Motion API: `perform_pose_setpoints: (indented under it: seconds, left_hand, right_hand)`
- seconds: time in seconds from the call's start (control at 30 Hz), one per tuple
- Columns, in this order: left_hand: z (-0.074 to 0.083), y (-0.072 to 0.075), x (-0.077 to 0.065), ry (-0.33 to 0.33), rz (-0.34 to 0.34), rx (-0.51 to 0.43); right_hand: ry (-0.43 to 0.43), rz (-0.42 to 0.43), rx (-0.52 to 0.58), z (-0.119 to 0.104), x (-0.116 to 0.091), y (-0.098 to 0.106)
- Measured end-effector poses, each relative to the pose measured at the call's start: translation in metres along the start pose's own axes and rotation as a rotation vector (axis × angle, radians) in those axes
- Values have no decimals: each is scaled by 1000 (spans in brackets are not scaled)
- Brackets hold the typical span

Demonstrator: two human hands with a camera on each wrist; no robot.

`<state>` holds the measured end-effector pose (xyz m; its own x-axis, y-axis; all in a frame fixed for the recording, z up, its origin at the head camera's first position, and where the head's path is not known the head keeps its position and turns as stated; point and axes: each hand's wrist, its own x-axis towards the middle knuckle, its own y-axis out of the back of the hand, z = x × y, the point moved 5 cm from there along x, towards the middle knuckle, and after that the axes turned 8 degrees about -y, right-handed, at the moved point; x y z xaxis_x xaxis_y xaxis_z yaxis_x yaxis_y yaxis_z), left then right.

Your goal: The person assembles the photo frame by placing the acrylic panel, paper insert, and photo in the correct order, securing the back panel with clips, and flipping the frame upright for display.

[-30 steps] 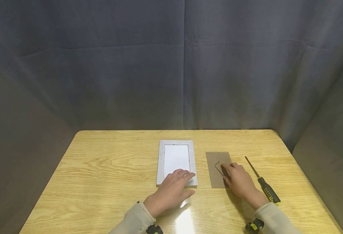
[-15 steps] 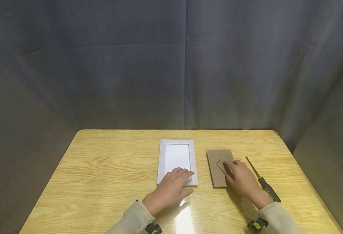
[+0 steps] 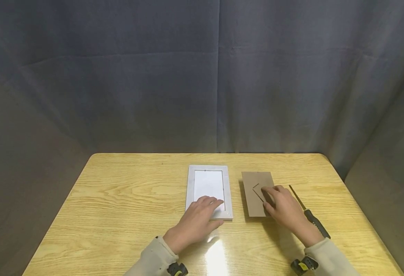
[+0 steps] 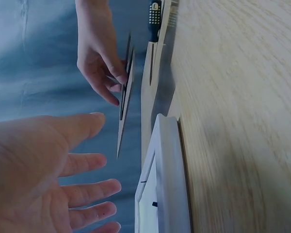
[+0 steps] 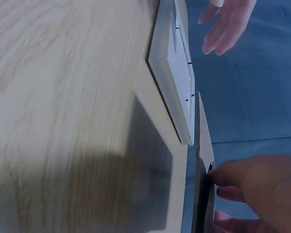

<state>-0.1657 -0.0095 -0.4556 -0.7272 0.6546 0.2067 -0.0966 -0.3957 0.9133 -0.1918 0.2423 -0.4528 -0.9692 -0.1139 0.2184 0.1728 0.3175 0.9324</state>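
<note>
My right hand [image 3: 286, 211] pinches a brown picture frame backing board [image 3: 249, 180] by the cut-out stand flap at its middle. Raised off the table, the board shows edge-on in the left wrist view, with its shadow [image 5: 148, 165] below it in the right wrist view. To its left, a white picture frame [image 3: 190, 184] lies flat, white inside its opening, with small dark tabs along the inner edge. My left hand [image 3: 195, 220] hovers over the frame's near end, fingers spread and relaxed [image 4: 34, 170], holding nothing.
A screwdriver [image 3: 316, 222] with a black and yellow handle lies right of my right hand, its shaft pointing away. The wooden table [image 3: 126, 191] has rounded far corners. Grey curtains [image 3: 146, 96] hang behind it and along both sides.
The right hand has raised the backing board from the table, and it has drifted slightly away from me. My left hand has shifted a little left; the frame and screwdriver stay put.
</note>
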Motion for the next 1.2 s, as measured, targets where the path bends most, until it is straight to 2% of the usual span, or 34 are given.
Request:
perform_pose_setpoints:
  seconds: [0.4, 0.73, 1.0, 1.2]
  left_hand:
    - [-12, 10, -8, 18, 36, 38]
    - [-22, 13, -16, 51, 25, 24]
    - [-32, 20, -20, 80, 46, 25]
    - [-40, 21, -25, 106, 59, 16]
  right_hand:
    - [-26, -12, 18, -10, -3, 4]
    - [6, 5, 49, -21, -2, 7]
    - [19, 5, 68, -33, -1, 8]
    - [29, -11, 72, -42, -1, 3]
